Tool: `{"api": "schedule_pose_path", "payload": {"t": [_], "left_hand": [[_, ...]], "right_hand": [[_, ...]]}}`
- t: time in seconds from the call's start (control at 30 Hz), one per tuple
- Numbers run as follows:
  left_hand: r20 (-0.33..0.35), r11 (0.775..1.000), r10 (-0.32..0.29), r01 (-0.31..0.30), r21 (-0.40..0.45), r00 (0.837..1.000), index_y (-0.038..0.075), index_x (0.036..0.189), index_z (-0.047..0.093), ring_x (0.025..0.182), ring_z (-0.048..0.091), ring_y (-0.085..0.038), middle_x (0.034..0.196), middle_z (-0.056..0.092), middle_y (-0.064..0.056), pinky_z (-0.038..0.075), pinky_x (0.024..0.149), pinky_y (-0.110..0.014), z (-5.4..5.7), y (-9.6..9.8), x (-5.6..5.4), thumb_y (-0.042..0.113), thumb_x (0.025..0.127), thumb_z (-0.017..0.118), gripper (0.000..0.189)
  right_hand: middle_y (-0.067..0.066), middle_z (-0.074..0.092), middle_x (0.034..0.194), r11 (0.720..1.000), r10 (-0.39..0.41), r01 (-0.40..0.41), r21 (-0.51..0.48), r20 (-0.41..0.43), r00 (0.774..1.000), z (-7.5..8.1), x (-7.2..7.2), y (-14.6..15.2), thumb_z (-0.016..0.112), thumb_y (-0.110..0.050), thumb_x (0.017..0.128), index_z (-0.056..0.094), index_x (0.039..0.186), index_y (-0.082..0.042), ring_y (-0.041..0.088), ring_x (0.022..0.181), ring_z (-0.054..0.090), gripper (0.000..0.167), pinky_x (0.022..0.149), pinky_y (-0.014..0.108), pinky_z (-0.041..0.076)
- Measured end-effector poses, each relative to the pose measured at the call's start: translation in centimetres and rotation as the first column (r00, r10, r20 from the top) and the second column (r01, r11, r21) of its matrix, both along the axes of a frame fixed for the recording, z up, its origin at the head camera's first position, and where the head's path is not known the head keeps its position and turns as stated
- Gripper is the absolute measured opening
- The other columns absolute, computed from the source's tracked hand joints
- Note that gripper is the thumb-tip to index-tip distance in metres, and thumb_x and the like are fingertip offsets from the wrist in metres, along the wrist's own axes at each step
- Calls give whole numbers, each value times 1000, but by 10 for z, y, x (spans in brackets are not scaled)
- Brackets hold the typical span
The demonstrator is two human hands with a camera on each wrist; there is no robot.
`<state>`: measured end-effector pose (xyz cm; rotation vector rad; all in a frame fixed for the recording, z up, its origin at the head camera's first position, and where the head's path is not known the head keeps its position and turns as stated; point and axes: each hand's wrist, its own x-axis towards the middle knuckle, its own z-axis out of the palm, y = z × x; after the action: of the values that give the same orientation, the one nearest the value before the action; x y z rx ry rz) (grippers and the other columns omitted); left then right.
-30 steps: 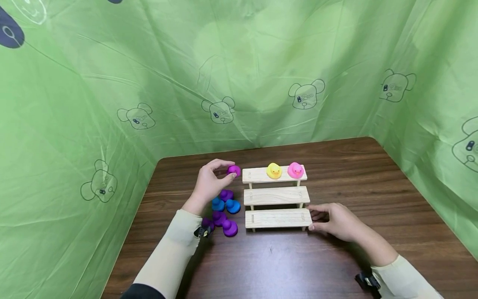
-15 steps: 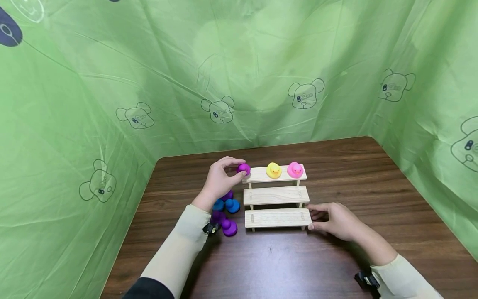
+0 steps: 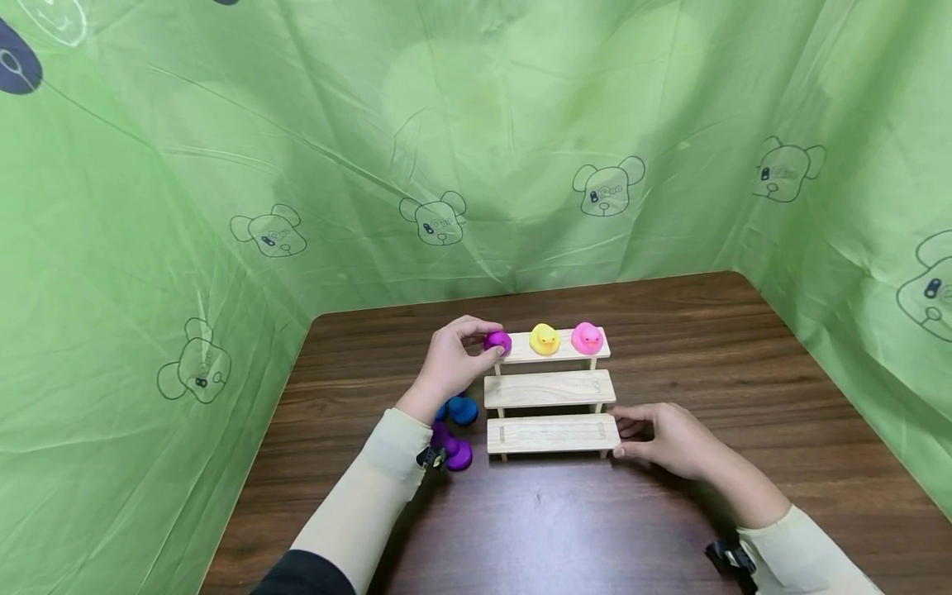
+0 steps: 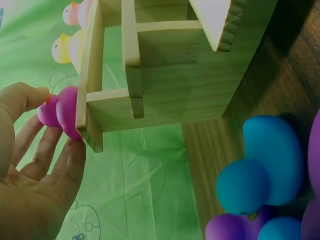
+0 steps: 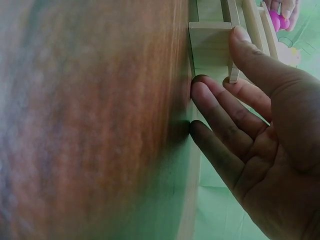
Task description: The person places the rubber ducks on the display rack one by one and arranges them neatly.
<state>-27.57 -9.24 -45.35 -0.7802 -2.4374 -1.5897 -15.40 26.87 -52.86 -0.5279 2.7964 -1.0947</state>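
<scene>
At the left end of the top step of a three-step wooden display stand (image 3: 552, 435), my left hand (image 3: 449, 361) pinches a purple rubber duck (image 3: 498, 342) between thumb and fingers. The left wrist view shows the duck's base (image 4: 70, 114) right at the top board. A yellow duck (image 3: 545, 339) and a pink duck (image 3: 587, 338) sit further right on that same step. My right hand (image 3: 675, 444) holds the right end of the bottom step, its thumb at the front edge and a finger at the back edge, as the right wrist view shows.
Left of the stand, partly behind my left forearm, lie several more ducks, among them a blue duck (image 3: 464, 411) and a purple duck (image 3: 459, 455). A green printed cloth (image 3: 513, 149) encloses the brown wooden table (image 3: 565, 529) at the back and sides.
My left hand has carried the purple duck rightward from beside the stand onto the left end of the top step. The right hand has stayed at the bottom step.
</scene>
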Motion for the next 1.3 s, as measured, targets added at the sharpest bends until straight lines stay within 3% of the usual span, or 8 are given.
{"api": "schedule_pose_path", "payload": {"t": [0.3, 1.03, 1.17, 1.3], "left_hand": [[32, 1000, 2, -1, -9, 999, 6, 116, 79, 103, 71, -20, 111, 71, -2, 60, 92, -34, 0, 2, 2, 3, 85, 87, 33], [5, 1000, -11, 11, -9, 1000, 5, 117, 78, 105, 72, -21, 113, 73, -3, 59, 94, -32, 0, 3, 2, 4, 85, 87, 33], [-2, 1000, -26, 27, 17, 1000, 6, 119, 77, 107, 72, -23, 116, 72, -6, 59, 95, -37, -1, 2, 0, 4, 84, 88, 36], [-8, 997, -35, 35, 62, 999, -2, 120, 75, 111, 70, -37, 119, 71, -19, 57, 98, -52, 3, 0, 3, -3, 83, 87, 39]], "right_hand": [[-10, 77, 104, 1000, 6, -6, 0, 1, 1000, 1, 0, 0, 88, -39, 84, 69, 135, -3, 15, 95, 75, 65, 91, 42, 59], [-9, 77, 104, 1000, 16, -17, -16, -6, 1000, -4, -1, 1, 89, -35, 84, 69, 134, 0, 13, 94, 75, 64, 90, 39, 59], [-10, 77, 103, 1000, 5, -5, -10, -7, 1000, -4, -1, 2, 89, -37, 84, 69, 134, -1, 11, 94, 74, 64, 90, 38, 59], [-11, 77, 103, 1000, 4, -4, -11, -7, 1000, -4, 0, 1, 89, -37, 84, 69, 134, -2, 11, 94, 74, 64, 90, 38, 59]]}}
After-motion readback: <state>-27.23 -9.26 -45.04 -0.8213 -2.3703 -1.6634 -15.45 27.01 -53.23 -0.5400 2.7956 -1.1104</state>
